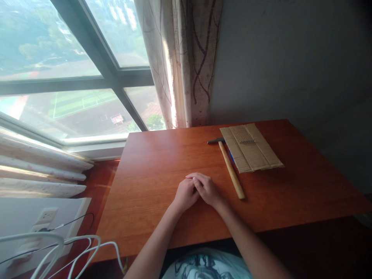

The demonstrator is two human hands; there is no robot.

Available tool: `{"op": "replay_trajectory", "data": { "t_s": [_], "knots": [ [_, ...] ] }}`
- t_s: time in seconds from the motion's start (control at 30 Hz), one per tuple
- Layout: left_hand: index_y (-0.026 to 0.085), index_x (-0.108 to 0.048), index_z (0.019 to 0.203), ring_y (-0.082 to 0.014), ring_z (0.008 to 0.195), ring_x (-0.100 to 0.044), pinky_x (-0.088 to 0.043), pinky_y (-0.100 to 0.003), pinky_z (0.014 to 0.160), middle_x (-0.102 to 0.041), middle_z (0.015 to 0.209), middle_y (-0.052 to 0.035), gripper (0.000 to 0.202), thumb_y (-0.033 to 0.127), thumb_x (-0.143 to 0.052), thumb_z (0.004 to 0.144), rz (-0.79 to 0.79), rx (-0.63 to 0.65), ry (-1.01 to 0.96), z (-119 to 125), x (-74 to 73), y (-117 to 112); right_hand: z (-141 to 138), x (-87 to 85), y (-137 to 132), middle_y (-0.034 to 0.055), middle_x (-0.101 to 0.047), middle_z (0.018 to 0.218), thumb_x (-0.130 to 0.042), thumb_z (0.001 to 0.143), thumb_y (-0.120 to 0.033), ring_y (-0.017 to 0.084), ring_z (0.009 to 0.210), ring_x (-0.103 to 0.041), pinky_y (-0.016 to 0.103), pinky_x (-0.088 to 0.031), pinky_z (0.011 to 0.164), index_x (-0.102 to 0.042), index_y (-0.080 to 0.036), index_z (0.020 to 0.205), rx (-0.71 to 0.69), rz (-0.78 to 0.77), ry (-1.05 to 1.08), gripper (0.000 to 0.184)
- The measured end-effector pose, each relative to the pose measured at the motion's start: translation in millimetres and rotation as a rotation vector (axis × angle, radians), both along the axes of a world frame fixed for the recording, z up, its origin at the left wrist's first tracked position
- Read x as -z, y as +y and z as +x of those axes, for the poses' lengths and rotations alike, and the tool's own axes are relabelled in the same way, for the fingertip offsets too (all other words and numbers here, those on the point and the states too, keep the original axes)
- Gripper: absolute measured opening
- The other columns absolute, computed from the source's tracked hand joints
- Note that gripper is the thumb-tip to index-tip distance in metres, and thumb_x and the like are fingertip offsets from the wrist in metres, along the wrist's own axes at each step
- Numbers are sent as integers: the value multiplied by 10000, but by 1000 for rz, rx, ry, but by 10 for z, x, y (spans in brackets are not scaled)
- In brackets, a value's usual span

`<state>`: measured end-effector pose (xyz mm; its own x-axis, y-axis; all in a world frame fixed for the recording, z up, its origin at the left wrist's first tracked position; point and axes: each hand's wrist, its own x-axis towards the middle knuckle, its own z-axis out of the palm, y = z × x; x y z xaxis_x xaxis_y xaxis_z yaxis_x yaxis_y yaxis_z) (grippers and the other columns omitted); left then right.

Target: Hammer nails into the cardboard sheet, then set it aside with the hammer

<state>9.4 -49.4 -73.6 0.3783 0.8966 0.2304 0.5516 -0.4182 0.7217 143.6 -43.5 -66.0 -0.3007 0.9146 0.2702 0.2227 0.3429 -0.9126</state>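
Note:
My left hand (186,193) and my right hand (207,190) rest clasped together on the brown wooden table (151,162). The right hand's fingers fold over the left hand's, and both are closed with no object showing in them. To the right of my hands lies a hammer (231,170), its wooden handle toward me and its dark metal head at the far end. A flat piece of corrugated cardboard (255,157) lies just beyond the handle. On it sits a small patch with rows of dark dots, too small to make out. A sliver of something blue shows under the cardboard's left edge.
A window (81,104) with patterned curtains (186,62) is behind the table on the left. A grey wall (276,58) rises along the far side. White cables (95,236) loop near the table's left front corner, beside a wall socket (46,216).

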Motion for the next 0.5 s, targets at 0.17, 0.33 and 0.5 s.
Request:
{"op": "replay_trajectory", "data": {
  "t_s": [0.17,0.33,0.5],
  "knots": [
    [151,-673,762,-195,724,-664,-499,-270,675,-721,777,-89,166,143,-515,813,-1,1,-8,1,8,0,6,-2,-7,65,-721,1077,-387,1015,-307,189,1005,-661,334,-510,921,-694,-234,1122,2,1,-1,333],
    [154,-675,770,-193,723,-665,-498,-269,676,-724,780,-85,168,141,-513,811,-8,5,-9,0,13,1,10,-5,-1,70,-721,1084,-374,1021,-324,191,997,-661,337,-512,919,-692,-226,1127,-3,4,-12,350],
    [160,-676,771,-193,721,-665,-500,-273,680,-720,768,-79,166,140,-516,812,-11,-2,-4,1,-4,-1,9,-17,-3,70,-721,1081,-368,1022,-347,198,1002,-663,341,-513,923,-693,-233,1126,1,1,-17,360]
  ]
}}
